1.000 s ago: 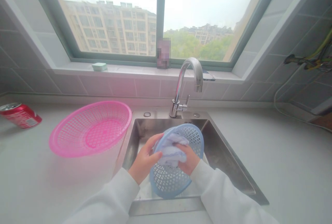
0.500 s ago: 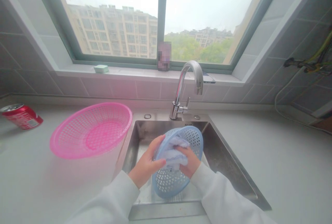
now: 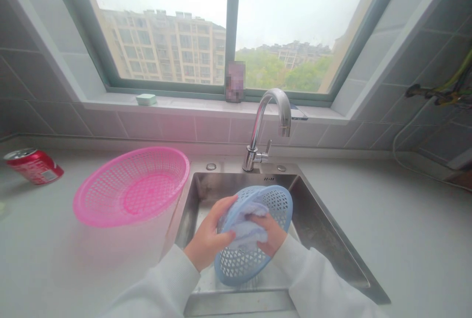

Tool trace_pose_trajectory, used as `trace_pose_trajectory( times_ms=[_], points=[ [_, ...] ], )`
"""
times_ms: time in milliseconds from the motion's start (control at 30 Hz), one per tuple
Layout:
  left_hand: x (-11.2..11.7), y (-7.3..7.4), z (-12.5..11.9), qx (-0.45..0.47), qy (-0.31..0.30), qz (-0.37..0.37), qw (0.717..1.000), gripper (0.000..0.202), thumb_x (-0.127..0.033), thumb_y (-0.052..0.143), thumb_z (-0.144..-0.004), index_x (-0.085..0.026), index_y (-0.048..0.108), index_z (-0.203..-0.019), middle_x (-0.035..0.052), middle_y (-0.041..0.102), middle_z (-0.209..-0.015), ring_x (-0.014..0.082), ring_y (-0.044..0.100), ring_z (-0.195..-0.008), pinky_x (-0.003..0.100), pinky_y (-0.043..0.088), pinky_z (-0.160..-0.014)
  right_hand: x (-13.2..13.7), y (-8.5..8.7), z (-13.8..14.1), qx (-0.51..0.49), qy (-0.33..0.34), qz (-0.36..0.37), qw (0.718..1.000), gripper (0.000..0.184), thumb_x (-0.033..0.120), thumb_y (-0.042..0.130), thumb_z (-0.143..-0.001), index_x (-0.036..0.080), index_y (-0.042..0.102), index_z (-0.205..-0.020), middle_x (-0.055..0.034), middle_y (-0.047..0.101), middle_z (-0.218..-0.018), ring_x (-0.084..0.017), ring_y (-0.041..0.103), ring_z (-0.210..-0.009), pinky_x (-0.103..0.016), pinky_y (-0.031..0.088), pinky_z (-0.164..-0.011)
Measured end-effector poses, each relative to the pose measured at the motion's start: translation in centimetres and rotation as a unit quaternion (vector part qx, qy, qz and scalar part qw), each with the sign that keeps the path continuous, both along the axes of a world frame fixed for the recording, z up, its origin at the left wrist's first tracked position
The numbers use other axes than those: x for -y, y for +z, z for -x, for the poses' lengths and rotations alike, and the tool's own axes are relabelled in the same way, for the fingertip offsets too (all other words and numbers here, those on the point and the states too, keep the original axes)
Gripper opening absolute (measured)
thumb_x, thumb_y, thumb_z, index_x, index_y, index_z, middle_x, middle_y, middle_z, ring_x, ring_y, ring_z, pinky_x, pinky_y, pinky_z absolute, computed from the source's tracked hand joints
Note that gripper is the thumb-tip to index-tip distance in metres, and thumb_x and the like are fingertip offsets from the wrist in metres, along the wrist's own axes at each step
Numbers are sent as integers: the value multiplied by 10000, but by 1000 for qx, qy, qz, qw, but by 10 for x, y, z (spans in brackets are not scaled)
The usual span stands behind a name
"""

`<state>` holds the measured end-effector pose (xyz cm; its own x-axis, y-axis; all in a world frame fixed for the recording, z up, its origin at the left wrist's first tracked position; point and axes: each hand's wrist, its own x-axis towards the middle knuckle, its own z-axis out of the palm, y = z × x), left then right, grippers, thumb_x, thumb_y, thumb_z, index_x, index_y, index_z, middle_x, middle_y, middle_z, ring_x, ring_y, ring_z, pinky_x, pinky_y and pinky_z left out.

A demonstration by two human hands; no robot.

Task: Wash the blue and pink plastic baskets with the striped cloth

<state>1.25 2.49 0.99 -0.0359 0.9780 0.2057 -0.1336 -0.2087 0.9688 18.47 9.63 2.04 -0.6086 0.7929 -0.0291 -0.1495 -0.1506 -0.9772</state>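
A light blue plastic basket (image 3: 241,265) is tilted over the steel sink, its perforated wall facing me. My left hand (image 3: 208,237) grips the basket's left rim. My right hand (image 3: 269,234) is inside the basket, pressing a pale blue-white cloth (image 3: 243,224) against the basket's inner face. The cloth hides part of the basket's inside, and the hands hide some of the rim. The basket is held above the sink floor.
The stainless steel sink (image 3: 317,219) is set in a white counter, with a chrome faucet (image 3: 267,121) behind it. A pink plastic basket (image 3: 131,160) and a red can (image 3: 35,165) lying on its side are left of the sink. Loose wires (image 3: 438,94) protrude from the right wall.
The cloth has shifted slightly within the blue basket, and the basket has turned a little. The whole scene sits slightly lower in view.
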Motion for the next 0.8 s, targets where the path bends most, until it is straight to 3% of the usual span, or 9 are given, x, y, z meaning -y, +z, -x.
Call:
trace_pose_trajectory(
  times_ms=[100, 233, 400, 500, 600, 700, 800],
  points=[
    [-1, -2, -2, 40, 10, 9, 999, 837, -565, 873, -708, -273, 622, -1451, 126, 579, -1528, 433, 507, -1433, 590, 351, -1233, 0, -4, 2, 3, 26, 6, 1000, 277, 502, 782, -796, 314, 776, -999, -61, 784, -984, -335, 751, -1002, -558, 573, -1003],
    [0, -3, -2, 42, 9, 20, 999, 824, -554, 869, -709, -257, 631, -1439, 135, 593, -1510, 432, 548, -1398, 588, 383, -1214, 2, 4, 1, 63, 71, -60, 994, 326, 334, 941, -629, 264, 794, -911, -79, 791, -985, -366, 712, -1109, -596, 415, -1190],
    [0, -1, -1, 12, 6, -5, 1000, 814, -564, 862, -721, -271, 630, -1444, 124, 568, -1550, 432, 484, -1462, 581, 328, -1254, 2, 4, 3, -3, 30, 6, 1000, 282, 540, 729, -844, 324, 772, -1021, -52, 787, -1033, -324, 746, -1019, -554, 576, -1009],
    [0, -1, -1, 30, 5, 0, 1000, 849, -582, 859, -713, -271, 610, -1464, 131, 580, -1529, 432, 542, -1406, 578, 389, -1213, 2, 5, 3, 27, 70, -23, 997, 284, 470, 841, -758, 288, 790, -970, -56, 798, -1025, -327, 736, -1045, -564, 513, -1102],
    [1, 2, 0, -7, 16, -4, 1000, 791, -546, 851, -730, -271, 640, -1441, 124, 587, -1515, 426, 530, -1415, 571, 366, -1229, 1, 8, -1, 79, 78, -77, 991, 339, 342, 938, -654, 257, 805, -954, -69, 804, -1022, -348, 700, -1150, -570, 410, -1205],
    [2, 5, 1, -41, 26, -22, 999, 753, -518, 850, -733, -260, 667, -1416, 117, 582, -1526, 427, 476, -1460, 568, 294, -1272, -1, 8, -5, 64, 32, -76, 995, 303, 425, 856, -767, 288, 795, -1030, -63, 796, -1062, -343, 681, -1213, -557, 480, -1148],
    [1, 6, 2, -5, 22, -9, 1000, 814, -536, 861, -719, -235, 638, -1442, 136, 582, -1529, 438, 491, -1448, 571, 317, -1258, -1, 8, -5, 48, 31, -61, 997, 268, 468, 786, -836, 317, 790, -1058, -45, 786, -1111, -320, 692, -1201, -521, 521, -1109]
  ],
)
